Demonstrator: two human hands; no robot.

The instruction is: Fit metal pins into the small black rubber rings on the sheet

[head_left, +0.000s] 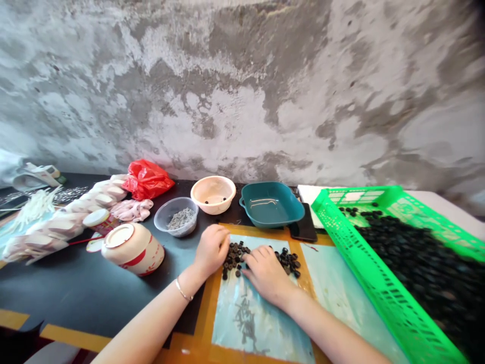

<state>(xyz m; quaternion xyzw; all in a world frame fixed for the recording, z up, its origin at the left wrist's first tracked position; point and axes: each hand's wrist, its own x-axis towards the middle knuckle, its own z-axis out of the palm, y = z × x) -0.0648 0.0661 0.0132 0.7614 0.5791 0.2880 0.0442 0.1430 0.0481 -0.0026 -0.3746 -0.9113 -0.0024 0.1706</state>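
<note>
On the pale blue taped sheet [242,308] lies a loose pile of small, round, dark parts [233,255], some with a hole in the middle. My left hand [214,247], a bracelet at its wrist, is at the pile's left edge with its fingers curled closed. Whatever those fingers may hold is hidden. My right hand [267,275] rests over the middle of the pile, palm down. Its thumb and forefinger come together around one of the small dark parts. More of these parts [290,263] lie just beyond its knuckles.
A green crate [359,273] of black parts fills the right side. Behind the pile stand a teal basin [271,202], a cream bowl [213,189] and a clear bowl of grey bits [161,222]. A phone [305,230], white tub [131,250] and red bag [147,179] lie around.
</note>
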